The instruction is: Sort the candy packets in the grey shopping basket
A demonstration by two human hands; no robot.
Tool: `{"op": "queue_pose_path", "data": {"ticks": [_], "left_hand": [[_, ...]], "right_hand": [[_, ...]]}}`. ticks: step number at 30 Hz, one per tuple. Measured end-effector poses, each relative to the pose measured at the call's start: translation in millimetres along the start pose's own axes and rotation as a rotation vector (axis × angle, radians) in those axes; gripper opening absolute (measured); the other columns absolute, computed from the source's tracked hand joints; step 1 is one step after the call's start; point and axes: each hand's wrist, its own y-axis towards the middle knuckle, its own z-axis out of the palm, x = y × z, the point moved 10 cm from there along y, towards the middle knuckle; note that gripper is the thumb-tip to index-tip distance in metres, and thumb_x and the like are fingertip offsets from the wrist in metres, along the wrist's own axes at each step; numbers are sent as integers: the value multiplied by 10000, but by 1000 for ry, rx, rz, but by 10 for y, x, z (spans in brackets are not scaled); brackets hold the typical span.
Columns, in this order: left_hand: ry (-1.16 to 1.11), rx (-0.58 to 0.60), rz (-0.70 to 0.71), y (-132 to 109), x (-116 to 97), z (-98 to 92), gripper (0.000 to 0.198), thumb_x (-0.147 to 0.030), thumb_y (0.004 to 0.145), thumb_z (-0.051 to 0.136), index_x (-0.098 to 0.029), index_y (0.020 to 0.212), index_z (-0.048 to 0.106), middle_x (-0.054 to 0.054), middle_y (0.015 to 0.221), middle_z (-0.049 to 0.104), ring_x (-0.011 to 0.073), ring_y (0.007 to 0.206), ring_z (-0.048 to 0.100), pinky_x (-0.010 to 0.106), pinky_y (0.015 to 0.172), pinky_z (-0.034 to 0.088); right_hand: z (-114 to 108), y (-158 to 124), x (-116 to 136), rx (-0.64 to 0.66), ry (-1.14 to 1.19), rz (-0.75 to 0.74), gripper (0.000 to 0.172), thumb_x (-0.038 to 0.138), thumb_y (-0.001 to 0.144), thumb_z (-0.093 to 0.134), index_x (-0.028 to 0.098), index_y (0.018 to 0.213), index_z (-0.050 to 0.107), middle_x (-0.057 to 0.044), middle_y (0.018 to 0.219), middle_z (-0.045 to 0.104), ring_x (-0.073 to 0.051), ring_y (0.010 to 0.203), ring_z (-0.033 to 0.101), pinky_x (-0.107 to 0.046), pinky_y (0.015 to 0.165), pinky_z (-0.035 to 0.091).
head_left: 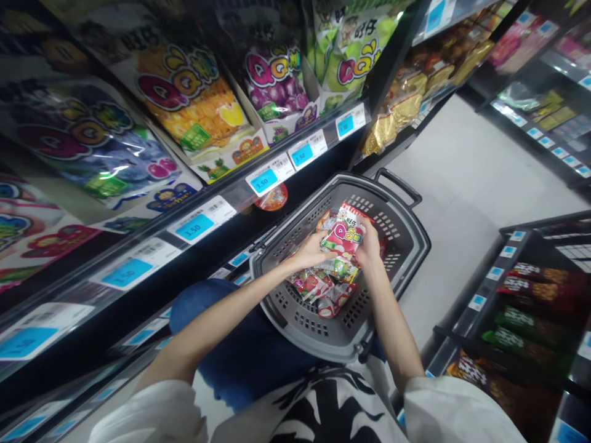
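A grey shopping basket (295, 320) with slotted walls rests by my lap. Inside it, my left hand (310, 251) and my right hand (368, 243) hold a red-and-white bag of gummy candy (345, 232) from its two sides, its printed front facing up. Both hands are closed on the bag's edges, and some fingertips are hidden behind it. Beneath lie several more candy bags (314, 284), mostly red and green, heaped in the basket.
On the left, a shelf carries boxes of gummy candy bags (194, 104) behind price tags (196, 227). Gold packages (401, 104) hang farther along. A lower rack of snack packets (526, 326) stands at right, with pale floor (480, 178) between. The basket's black handle (404, 184) sticks out at its far end.
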Motion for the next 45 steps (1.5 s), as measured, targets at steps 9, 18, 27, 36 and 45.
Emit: {"op": "queue_pose_path", "data": {"ticks": [9,18,27,36,45], "left_hand": [[37,-33,50,11,-8,-45,325,-236,746,754,-147,1055,710,57,1001,766,213,910,707,306,819,547],[147,-149,116,-11,-137,-202,380,-192,762,700,-140,1137,738,40,968,767,176,832,679,285,806,511],[136,-161,116,-27,-154,-227,395,-206,763,720,-149,1153,748,40,965,777,179,801,678,291,784,500],[130,-157,139,-36,-188,-226,295,-201,773,726,-152,1062,753,14,909,764,156,764,656,265,747,477],[147,-204,95,-58,-203,-276,253,-182,772,714,-150,1021,749,16,898,759,152,768,650,259,753,474]], "right_hand": [[-6,-79,82,-72,25,-56,241,211,581,795,194,749,623,14,719,727,-164,635,675,-283,607,598],[199,-97,13,149,131,106,162,260,701,686,177,838,665,13,772,731,-139,673,668,-266,721,591],[141,-19,62,157,120,-12,156,254,713,714,218,846,642,26,829,724,-140,729,662,-277,737,586],[79,-16,149,94,156,-109,325,182,650,784,258,928,632,76,864,712,-131,795,668,-267,760,571],[47,21,283,131,98,-276,234,169,665,793,253,837,659,67,946,701,-117,907,653,-283,917,518]]}}
